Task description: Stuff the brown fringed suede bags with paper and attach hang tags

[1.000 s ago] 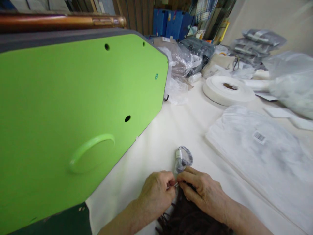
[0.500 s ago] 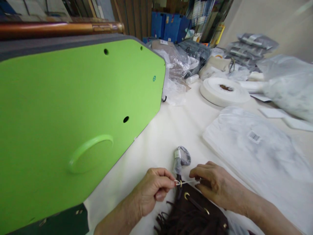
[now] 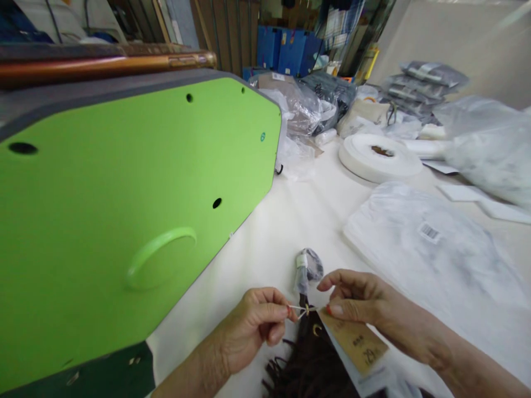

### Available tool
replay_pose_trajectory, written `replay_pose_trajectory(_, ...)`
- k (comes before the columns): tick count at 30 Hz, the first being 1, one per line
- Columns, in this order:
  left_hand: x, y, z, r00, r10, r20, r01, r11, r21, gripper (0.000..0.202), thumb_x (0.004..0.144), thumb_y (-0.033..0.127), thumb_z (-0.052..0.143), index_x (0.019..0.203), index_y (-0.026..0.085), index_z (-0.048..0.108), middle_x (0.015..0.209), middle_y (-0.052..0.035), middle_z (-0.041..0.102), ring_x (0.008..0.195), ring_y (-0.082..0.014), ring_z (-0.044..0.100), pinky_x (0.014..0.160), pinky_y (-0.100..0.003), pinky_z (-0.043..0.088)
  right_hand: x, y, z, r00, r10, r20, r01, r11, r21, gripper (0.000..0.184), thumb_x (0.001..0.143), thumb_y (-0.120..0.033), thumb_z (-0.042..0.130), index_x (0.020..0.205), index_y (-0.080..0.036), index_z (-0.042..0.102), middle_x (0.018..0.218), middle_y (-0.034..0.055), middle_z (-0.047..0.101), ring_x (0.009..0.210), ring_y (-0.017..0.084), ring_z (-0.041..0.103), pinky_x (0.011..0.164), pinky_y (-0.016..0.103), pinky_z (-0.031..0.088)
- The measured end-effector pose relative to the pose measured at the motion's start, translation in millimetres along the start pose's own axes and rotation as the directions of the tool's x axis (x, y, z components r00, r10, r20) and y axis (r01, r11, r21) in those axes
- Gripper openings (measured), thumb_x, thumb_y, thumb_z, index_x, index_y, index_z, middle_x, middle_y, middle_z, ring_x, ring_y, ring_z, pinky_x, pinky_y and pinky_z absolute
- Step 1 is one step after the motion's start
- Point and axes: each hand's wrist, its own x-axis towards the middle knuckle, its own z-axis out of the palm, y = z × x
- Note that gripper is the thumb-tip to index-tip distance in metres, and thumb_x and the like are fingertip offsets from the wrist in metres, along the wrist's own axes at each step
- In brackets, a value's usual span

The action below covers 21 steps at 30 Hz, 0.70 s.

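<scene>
A dark brown fringed bag [image 3: 298, 359] with gold eyelets lies at the bottom of the view. Its strap end [image 3: 309, 265], wrapped in clear plastic, points away from me. My left hand [image 3: 259, 326] pinches one end of a thin white string [image 3: 295, 307], which runs through a small gold ring [image 3: 307, 310] on the bag. On the ring's other side, my right hand [image 3: 360, 301] holds a tan price tag [image 3: 359, 342] by its top corner between thumb and finger. A paler card hangs behind it. Both hands are closed in pinches.
A large green panel [image 3: 166, 177] with dark holes stands along the left. To the right lies a flat white plastic bag [image 3: 415, 243] with a barcode label. Beyond it are a white tape roll [image 3: 379, 157], plastic-wrapped goods [image 3: 290, 99] and stacked grey packets [image 3: 427, 83].
The tan price tag has come into view under my right hand, which has turned. My left hand has moved slightly left, and the string forms a wider loop.
</scene>
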Motion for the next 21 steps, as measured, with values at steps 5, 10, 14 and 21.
replay_pose_trajectory(5, -13.9, -9.9, -2.0, 0.999, -0.032, 0.042, 0.035, 0.997, -0.074, 0.031, 0.057, 0.032, 0.079, 0.068, 0.015, 0.056, 0.061, 0.0023, 0.058, 0.036, -0.0021, 0.039, 0.037, -0.018, 0.019, -12.0, 24.9, 29.3, 0.994, 0.096, 0.051, -0.104, 0.978, 0.179, 0.047, 0.058, -0.037, 0.076, 0.096, -0.019, 0.055, 0.063, -0.0068, 0.054, 0.051, 0.007, 0.048, 0.048, 0.019, 0.035)
replay_pose_trajectory(10, -33.4, -17.5, -6.5, 0.997, -0.054, 0.06, 0.046, 0.99, 0.131, 0.045, 0.058, 0.051, 0.079, 0.072, 0.014, 0.058, 0.053, 0.0048, 0.05, 0.038, -0.0025, 0.039, 0.039, -0.017, 0.02, -10.1, 39.9, 45.0, 0.993, 0.071, -0.093, -0.05, 0.977, 0.206, 0.042, 0.057, -0.039, 0.074, 0.09, -0.02, 0.057, 0.062, -0.0076, 0.052, 0.053, 0.009, 0.053, 0.048, 0.02, 0.041)
replay_pose_trajectory(14, -41.4, -26.7, -15.2, 0.984, -0.06, 0.165, 0.009, 0.956, 0.292, 0.045, 0.066, 0.057, 0.072, 0.084, 0.016, 0.064, 0.05, 0.0054, 0.047, 0.04, -0.0033, 0.038, 0.041, -0.016, 0.023, -1.7, 42.2, 54.7, 0.957, -0.005, -0.291, 0.05, 0.988, 0.147, 0.04, 0.056, -0.04, 0.072, 0.087, -0.02, 0.056, 0.058, -0.0076, 0.05, 0.052, 0.01, 0.051, 0.047, 0.022, 0.041)
replay_pose_trajectory(21, -38.8, -65.7, -19.5, 0.945, 0.045, 0.323, -0.101, 0.982, 0.159, 0.058, 0.059, 0.054, 0.078, 0.112, 0.036, 0.062, 0.105, -0.0039, 0.052, 0.059, -0.0035, 0.05, 0.055, -0.018, 0.036, 4.3, 59.6, 67.5, 0.889, -0.141, -0.435, 0.192, 0.978, 0.075, 0.028, 0.067, -0.041, 0.067, 0.084, -0.02, 0.056, 0.064, -0.0032, 0.056, 0.058, 0.014, 0.055, 0.054, 0.026, 0.046)
